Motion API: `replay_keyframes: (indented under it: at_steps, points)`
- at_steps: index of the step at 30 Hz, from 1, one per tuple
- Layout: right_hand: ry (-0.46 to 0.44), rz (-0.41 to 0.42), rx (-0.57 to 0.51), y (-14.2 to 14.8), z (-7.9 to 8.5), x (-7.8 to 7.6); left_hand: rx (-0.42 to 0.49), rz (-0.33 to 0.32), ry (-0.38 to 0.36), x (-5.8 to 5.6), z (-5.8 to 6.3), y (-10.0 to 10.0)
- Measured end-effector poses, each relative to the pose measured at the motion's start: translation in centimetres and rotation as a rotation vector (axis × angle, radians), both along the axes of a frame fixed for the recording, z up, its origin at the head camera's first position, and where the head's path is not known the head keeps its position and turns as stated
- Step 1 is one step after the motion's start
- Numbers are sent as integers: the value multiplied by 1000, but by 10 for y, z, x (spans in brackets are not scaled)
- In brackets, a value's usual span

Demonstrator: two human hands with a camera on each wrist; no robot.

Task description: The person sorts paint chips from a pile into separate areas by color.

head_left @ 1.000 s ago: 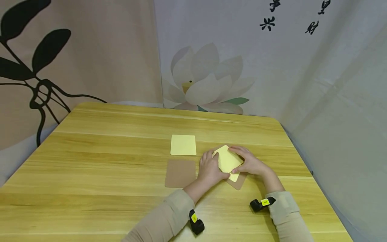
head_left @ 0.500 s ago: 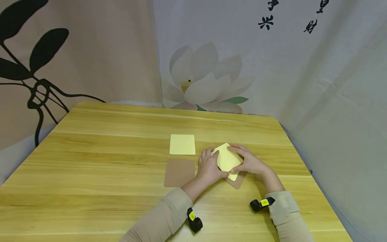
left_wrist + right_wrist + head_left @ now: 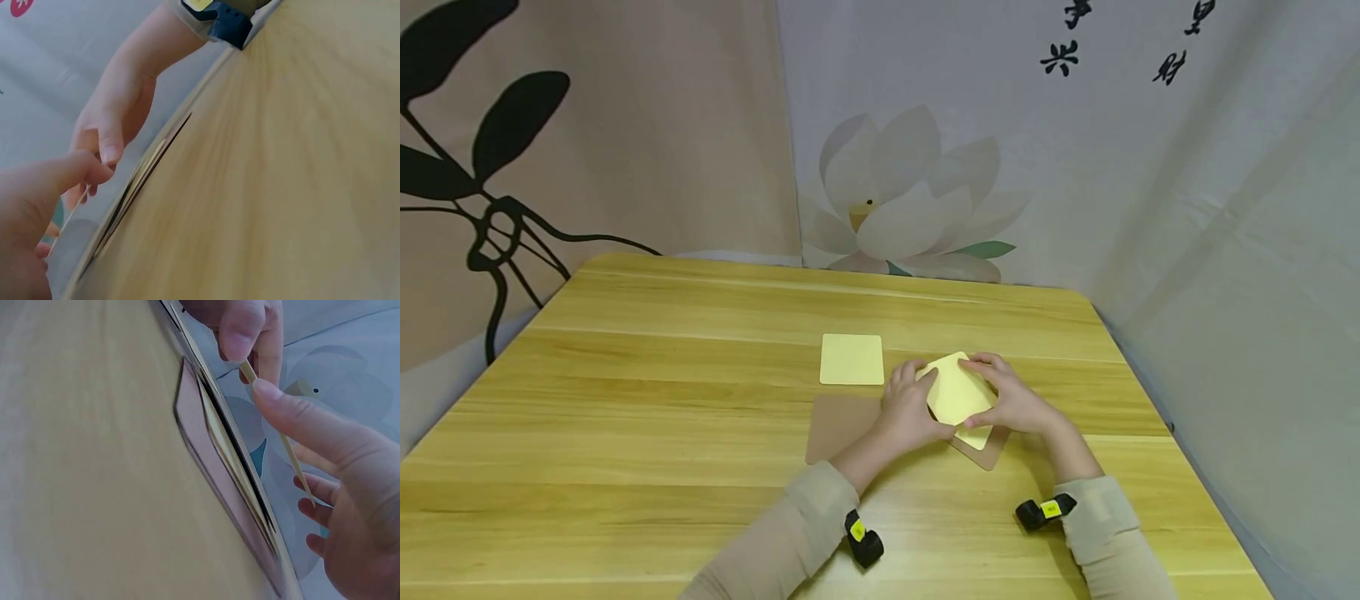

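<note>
A pale yellow square card with rounded corners (image 3: 958,387) is held up in the head view, tilted to the table. My left hand (image 3: 910,410) grips it at its left side and lower corner. On the opposite side, my right hand (image 3: 1021,402) holds it between thumb and fingers. Beneath it lies another yellow card (image 3: 976,437) on a brown square card (image 3: 989,454). The right wrist view shows the held card (image 3: 290,453) edge-on, apart from the flat brown card (image 3: 195,422) below. Some fingertips are hidden behind the held card.
Left of the hands lies a flat yellow card (image 3: 852,360), with a brown square card (image 3: 838,427) nearer me, partly covered by my left hand. All rest on a wooden table (image 3: 625,467). Printed curtains (image 3: 917,83) hang behind it.
Both hands and the held yellow card have shifted slightly left. My left hand and forearm now cover more of the left brown card. The flat cards stay where they were.
</note>
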State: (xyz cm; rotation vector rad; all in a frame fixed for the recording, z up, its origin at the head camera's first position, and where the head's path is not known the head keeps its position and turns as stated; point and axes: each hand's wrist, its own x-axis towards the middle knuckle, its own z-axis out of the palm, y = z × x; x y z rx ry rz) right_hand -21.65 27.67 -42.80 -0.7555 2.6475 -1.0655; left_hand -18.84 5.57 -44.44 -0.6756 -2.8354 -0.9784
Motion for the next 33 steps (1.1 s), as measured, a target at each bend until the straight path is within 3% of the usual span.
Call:
replay_keyframes:
  at_steps: [10,22,33]
  points:
    - [69,17,-9,-19,1,1,24,-85,-10,-9,3,-29]
    - [69,-75,4,-63,1,-6,78,-118,-15,-28,4,-71]
    - [140,-166,171,-102,-1,-15,44,-121,-41,-49,2,-108]
